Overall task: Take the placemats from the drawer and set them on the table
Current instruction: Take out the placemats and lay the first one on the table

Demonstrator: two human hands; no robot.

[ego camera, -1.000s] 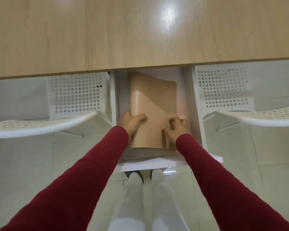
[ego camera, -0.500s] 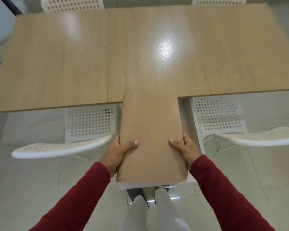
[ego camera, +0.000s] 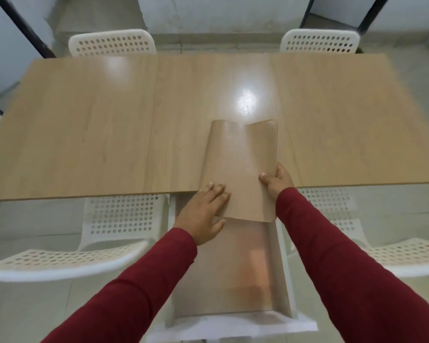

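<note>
- Right hand (ego camera: 276,181): the tan placemat (ego camera: 240,169) is pinched at its right edge.
- Left hand (ego camera: 203,214): laid flat on the placemat's near left corner, fingers straight.
- Placemat: held partly over the table (ego camera: 84,125), its near end overhanging the open drawer (ego camera: 286,288).

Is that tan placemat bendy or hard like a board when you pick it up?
Probably bendy: the placemat has a wavy far edge and curves up off the table. It looks thin and likely light, since the right hand grips one edge while the left hand only rests flat. Its shiny surface may be slippery.
</note>
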